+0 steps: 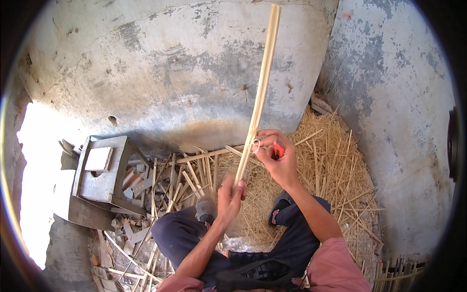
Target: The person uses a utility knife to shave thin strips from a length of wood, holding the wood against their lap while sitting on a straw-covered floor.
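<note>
My left hand [230, 198] is wrapped round the lower end of a long, pale split bamboo piece [265, 73], which rises tilted slightly to the right. Partway up the bamboo, my right hand [279, 158] has its fingers curled around a small red object [278, 150]; its kind is hidden by the palm and fingers. A thin pale curl or ring [255, 145] shows at the right fingertips, against the bamboo. From this view I cannot tell whether it is joined to the bamboo.
I sit with my knees apart over straw-like shavings [335, 170]. Loose bamboo strips [194, 175] lie ahead and to the left. A worn wooden stool [104, 180] lies tipped at left near rubble. A stained wall [194, 73] stands close ahead; cut stakes [399, 270] are at lower right.
</note>
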`<state>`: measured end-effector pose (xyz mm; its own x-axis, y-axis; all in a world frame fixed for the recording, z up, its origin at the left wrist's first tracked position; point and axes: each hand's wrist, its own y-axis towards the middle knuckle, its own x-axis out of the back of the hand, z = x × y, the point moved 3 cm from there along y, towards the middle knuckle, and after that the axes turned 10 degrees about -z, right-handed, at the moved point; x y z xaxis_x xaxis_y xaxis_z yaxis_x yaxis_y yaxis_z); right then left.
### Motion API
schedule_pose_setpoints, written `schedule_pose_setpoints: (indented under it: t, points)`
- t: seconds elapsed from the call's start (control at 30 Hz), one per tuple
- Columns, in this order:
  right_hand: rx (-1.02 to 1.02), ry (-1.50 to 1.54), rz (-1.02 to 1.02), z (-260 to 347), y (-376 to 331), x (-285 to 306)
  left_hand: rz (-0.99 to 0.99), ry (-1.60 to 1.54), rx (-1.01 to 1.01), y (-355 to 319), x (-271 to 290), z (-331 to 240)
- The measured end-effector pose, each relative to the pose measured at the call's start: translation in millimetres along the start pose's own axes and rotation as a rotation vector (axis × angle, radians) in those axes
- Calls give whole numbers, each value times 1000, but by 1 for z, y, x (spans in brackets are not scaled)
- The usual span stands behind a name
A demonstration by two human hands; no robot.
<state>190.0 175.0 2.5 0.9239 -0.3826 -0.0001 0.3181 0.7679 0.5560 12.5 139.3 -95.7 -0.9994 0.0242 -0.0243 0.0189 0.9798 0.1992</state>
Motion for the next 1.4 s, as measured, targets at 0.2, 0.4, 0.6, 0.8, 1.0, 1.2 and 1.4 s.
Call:
schedule_pose_setpoints:
  t: [0.2,0.4,0.6,0.8,1.0,1.2,1.4]
  points:
    - [28,18,-43,1,3,4,50,-21,48,-1,-2,-4]
    - [-95,87,-39,0,4,4,107,-30,108,-3,-4,-6]
    - [-349,233,-21,-4,6,9,111,-47,106,-2,-4,-10]
    - [-469,340,-37,-4,7,10,113,-47,101,-2,-3,-13]
    - [-535,426,-98,-18,14,18,133,-50,114,-2,-4,-10]
    - [-338,447,-389,-16,50,63,138,-72,102,-7,-2,-2]
    - [-234,-50,-94,-7,35,49,111,-132,103,-3,-3,-6]
